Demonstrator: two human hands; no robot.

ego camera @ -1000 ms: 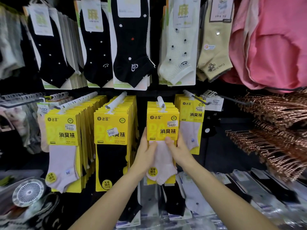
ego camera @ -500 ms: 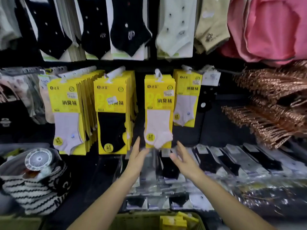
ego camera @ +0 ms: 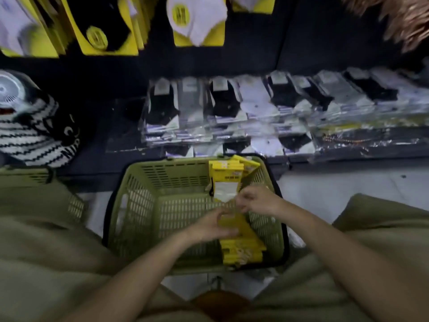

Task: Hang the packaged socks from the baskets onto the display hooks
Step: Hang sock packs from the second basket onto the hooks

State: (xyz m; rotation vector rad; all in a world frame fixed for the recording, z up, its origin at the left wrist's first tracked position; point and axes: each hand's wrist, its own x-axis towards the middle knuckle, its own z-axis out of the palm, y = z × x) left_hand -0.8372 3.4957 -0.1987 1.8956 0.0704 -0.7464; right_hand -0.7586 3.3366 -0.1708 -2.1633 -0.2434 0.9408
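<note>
Nearest us, our left hand (ego camera: 212, 225) and right hand (ego camera: 256, 198), now lowered from the hooks, curl around yellow sock packs (ego camera: 239, 242) stacked along the right of the green basket (ego camera: 148, 205), with bagged socks (ego camera: 255, 108) beyond and hung yellow packs (ego camera: 197, 22) farthest.

Bare arms, olive trousers
Both forearms are sleeveless; hands (ego camera: 210, 225) without gloves or rings; loose olive-green trousers (ego camera: 41, 252) at 8 and 4 o'clock.
</note>
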